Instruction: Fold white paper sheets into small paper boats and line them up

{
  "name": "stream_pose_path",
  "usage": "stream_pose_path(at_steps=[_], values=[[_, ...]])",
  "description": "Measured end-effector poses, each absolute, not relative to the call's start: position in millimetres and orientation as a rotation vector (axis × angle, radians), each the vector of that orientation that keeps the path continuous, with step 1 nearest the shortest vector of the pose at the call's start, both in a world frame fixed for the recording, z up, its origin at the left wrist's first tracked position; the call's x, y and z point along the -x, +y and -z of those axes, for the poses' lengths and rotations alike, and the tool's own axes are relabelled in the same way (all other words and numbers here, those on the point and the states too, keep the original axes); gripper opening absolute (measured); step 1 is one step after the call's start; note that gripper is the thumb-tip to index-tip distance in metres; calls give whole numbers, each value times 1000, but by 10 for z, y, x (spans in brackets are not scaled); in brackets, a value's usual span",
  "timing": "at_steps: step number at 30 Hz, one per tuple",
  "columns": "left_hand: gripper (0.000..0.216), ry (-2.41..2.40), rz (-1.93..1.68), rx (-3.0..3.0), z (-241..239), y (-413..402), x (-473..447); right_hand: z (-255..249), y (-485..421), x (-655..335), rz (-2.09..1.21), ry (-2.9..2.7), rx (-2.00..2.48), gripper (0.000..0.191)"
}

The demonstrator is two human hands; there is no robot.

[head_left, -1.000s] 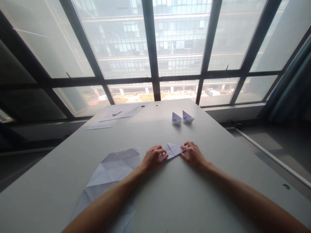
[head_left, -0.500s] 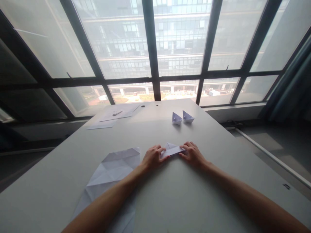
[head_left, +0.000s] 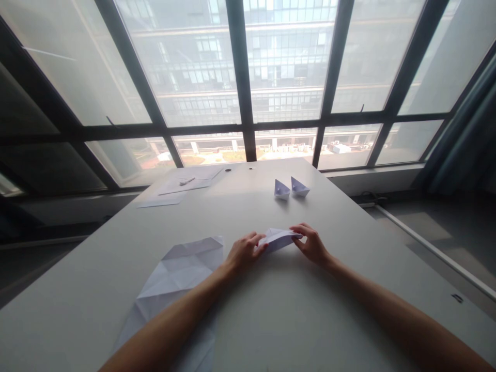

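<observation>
A folded white paper boat [head_left: 279, 239] is between my hands, low over the white table [head_left: 256, 320]. Its long side faces me, and a small peak shows behind the near edge. My left hand [head_left: 245, 251] pinches the boat's left end between thumb and fingers. At the right tip, my right hand [head_left: 310, 244] grips it with the thumb below and the fingers on top. Beyond them stand two finished-looking paper boats, a left one [head_left: 281, 190] and a right one [head_left: 299, 187], side by side with pointed peaks.
A large creased sheet of paper [head_left: 174, 276] lies partly under my left forearm. Flat papers [head_left: 166, 194] with a small white object [head_left: 187, 181] on them are at the far left. Tall windows [head_left: 287, 62] rise behind the table, and a curtain [head_left: 461, 129] hangs at right.
The boat's near side has tilted up and its right end lifted slightly. My right hand has shifted a little to the right and changed its grip to the tip.
</observation>
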State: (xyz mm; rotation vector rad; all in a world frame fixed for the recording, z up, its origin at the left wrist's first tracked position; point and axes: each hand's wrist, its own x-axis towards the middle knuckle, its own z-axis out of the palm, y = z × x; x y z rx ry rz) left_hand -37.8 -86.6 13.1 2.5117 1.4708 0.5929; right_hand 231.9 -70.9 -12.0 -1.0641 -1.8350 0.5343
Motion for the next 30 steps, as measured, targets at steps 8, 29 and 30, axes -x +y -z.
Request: stream_pose_path(at_steps=[8,29,30], values=[[36,1396,-792,-2383,-67,-830,380,79,-725,-2300,-540,-1683,986,31],[28,1178,-638,-2632,-74,-858,352,249,-610,-2275,-794,-1610,1009,48],[28,1184,-641,-2638,-86,-864,351,244,-613,-2276,-787,-1616,1015,48]])
